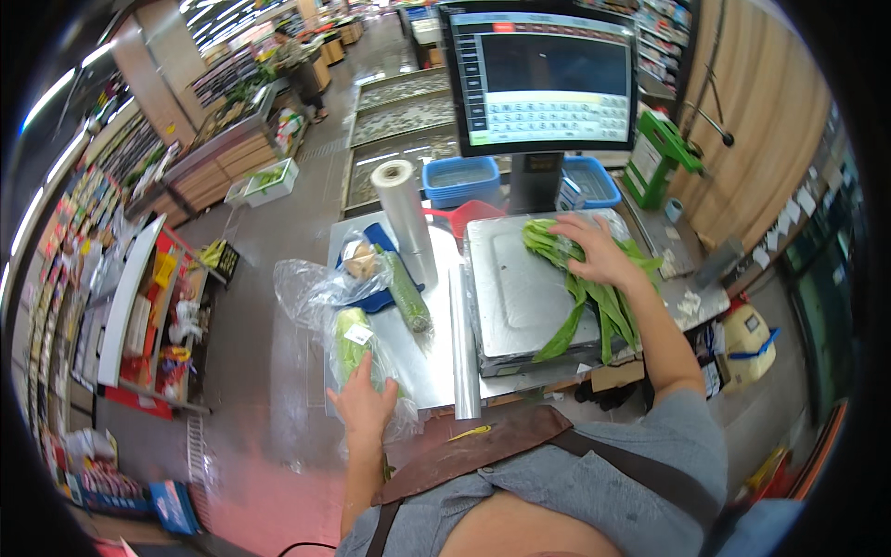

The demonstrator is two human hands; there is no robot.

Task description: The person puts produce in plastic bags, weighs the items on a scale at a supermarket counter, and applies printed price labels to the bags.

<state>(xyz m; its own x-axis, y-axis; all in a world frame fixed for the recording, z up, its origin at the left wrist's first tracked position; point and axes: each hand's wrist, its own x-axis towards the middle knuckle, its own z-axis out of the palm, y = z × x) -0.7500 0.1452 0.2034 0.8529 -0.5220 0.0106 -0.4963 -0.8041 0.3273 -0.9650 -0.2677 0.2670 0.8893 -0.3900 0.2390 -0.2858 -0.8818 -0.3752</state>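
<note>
My right hand (pixel 592 250) is on the scale's metal pan (pixel 498 306), fingers and thumb around the stem end of a bunch of leafy greens (pixel 592 299). The long leaves droop over the pan's front and right edges. At the counter's left edge my left hand (pixel 365 400) has its fingers apart, the fingertips at a pale green vegetable (pixel 351 324) in a clear bag with a white label. Just beyond lie a long green gourd or cucumber (pixel 408 296) in clear wrap and a bag of brownish produce (pixel 360 261).
A roll of clear plastic bags (pixel 400 202) stands upright behind the produce. A touchscreen monitor (pixel 546 83) rises behind the scale. Blue plastic baskets (pixel 461 177), a red scoop (pixel 473 217) and a green bag-sealing device (pixel 654 160) stand around it. A person (pixel 299 69) stands farther off.
</note>
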